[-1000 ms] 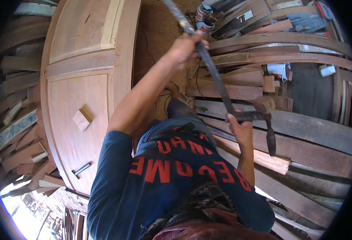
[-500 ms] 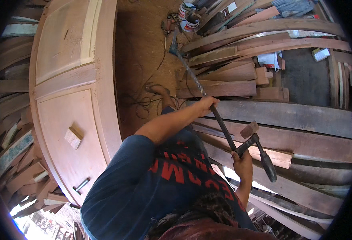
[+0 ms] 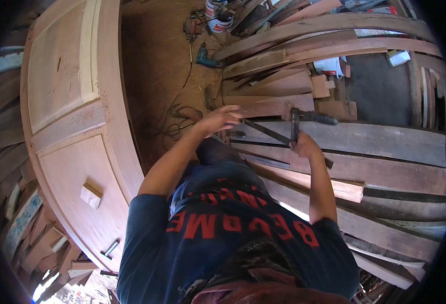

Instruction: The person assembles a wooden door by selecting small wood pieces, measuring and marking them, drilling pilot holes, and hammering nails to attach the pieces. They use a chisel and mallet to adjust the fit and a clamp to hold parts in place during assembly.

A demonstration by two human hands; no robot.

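My right hand [image 3: 306,146] is closed around a dark metal bar clamp [image 3: 267,133], close to its sliding arm and handle. The clamp's bar slants down from upper left to lower right over the stacked boards. My left hand [image 3: 218,120] is at the bar's upper left end, its fingers stretched out and a little blurred. Whether those fingers touch the bar, I cannot tell. A small brownish block, blurred, shows beside the clamp's handle.
A wooden panelled door [image 3: 73,131] lies on my left, with a wood block [image 3: 91,195] and a small metal tool [image 3: 110,248] on it. Long boards [image 3: 385,142] are stacked at right. A blue-green drill [image 3: 208,57], cables and buckets [image 3: 219,23] are on the floor ahead.
The clamp has swung from steep to flatter, and its handle has moved up and away from me. My left hand has shifted left and its fingers have opened off the bar.
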